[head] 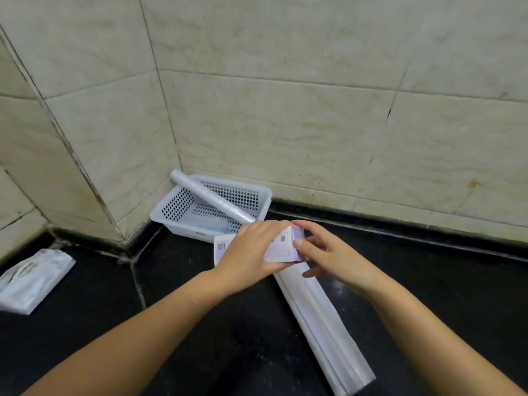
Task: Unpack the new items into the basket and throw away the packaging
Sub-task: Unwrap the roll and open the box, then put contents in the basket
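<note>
Two bare forearms and hands.
The left hand [251,252] and right hand [328,252] wear no sleeves, gloves, rings or watch.

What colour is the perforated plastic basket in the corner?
White; the perforated plastic basket shows best in the head view.

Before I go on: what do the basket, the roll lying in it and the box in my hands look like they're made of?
Basket: white moulded plastic, likely; perforated grid walls, smooth rim. Roll: looks like thin translucent plastic film or bags, crinkly sheen; exact type unclear. Box: printed cardboard, apparently; crisp folded edges, barcode and QR code, held by the left hand and right hand.
</note>
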`<state>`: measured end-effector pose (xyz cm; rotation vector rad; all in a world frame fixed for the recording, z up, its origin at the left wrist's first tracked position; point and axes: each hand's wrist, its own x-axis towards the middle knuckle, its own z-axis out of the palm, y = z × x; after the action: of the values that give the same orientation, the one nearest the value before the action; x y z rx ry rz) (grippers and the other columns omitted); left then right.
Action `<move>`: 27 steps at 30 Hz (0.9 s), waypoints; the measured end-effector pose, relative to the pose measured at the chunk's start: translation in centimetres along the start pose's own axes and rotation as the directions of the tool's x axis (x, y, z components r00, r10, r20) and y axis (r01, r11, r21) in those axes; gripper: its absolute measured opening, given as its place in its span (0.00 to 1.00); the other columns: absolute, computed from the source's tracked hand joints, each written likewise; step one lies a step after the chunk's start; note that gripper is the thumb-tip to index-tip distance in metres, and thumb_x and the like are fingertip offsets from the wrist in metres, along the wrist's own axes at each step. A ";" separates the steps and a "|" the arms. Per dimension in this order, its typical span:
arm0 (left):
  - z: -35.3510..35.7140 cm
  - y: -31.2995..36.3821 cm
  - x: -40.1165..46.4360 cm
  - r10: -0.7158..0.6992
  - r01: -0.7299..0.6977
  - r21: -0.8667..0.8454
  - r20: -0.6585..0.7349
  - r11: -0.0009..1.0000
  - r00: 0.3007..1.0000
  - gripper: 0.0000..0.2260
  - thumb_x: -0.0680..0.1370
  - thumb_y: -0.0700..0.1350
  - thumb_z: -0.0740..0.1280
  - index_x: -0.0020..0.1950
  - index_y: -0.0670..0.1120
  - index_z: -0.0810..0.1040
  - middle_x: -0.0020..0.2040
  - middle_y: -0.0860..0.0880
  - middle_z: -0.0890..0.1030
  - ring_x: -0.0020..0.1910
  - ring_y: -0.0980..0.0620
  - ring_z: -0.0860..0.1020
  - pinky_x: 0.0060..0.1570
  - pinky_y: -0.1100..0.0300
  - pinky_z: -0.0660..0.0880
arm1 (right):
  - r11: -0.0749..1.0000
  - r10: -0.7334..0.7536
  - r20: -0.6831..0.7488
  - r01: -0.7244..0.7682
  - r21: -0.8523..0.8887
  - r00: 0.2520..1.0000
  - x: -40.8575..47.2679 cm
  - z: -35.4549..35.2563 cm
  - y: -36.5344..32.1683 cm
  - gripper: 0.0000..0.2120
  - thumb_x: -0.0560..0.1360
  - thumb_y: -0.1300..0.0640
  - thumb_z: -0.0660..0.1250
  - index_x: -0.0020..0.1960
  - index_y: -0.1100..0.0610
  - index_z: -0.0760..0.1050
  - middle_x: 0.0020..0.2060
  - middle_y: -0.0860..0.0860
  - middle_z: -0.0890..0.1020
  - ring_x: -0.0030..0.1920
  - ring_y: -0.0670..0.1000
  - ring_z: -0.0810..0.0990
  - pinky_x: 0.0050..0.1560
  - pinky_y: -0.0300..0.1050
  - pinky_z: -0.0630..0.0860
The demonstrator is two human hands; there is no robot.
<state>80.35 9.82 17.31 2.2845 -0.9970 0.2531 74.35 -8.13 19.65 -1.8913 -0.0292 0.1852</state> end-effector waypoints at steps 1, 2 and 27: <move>0.0 -0.1 0.0 0.021 -0.021 0.028 0.011 0.999 1.000 0.24 0.68 0.60 0.68 0.63 0.58 0.68 0.57 0.58 0.77 0.57 0.58 0.72 0.54 0.62 0.62 | 1.000 0.004 -0.001 -0.004 -0.026 1.000 0.1 -0.1 -0.1 0.18 0.73 0.46 0.65 0.62 0.37 0.69 0.47 0.46 0.82 0.43 0.37 0.81 0.42 0.40 0.81; 0.0 -0.2 0.0 0.046 -0.048 0.059 0.019 0.997 0.999 0.24 0.69 0.59 0.68 0.63 0.57 0.68 0.57 0.58 0.77 0.57 0.58 0.72 0.55 0.63 0.61 | 0.998 0.008 -0.003 -0.008 -0.066 1.000 0.3 -0.2 -0.2 0.18 0.72 0.46 0.65 0.61 0.38 0.70 0.47 0.46 0.82 0.44 0.38 0.82 0.41 0.40 0.82; -3.1 -0.9 0.3 -0.060 0.075 -0.224 0.073 0.972 0.995 0.30 0.67 0.53 0.75 0.60 0.71 0.61 0.60 0.60 0.71 0.62 0.62 0.68 0.60 0.76 0.62 | 0.627 -0.442 0.077 0.369 -0.686 0.894 1.4 -1.4 -4.0 0.14 0.77 0.53 0.61 0.61 0.48 0.73 0.55 0.43 0.82 0.54 0.44 0.78 0.61 0.44 0.71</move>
<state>81.36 12.02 19.47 2.1249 -0.9277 0.0324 76.19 -7.95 23.72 -2.5804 -0.5302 -0.2842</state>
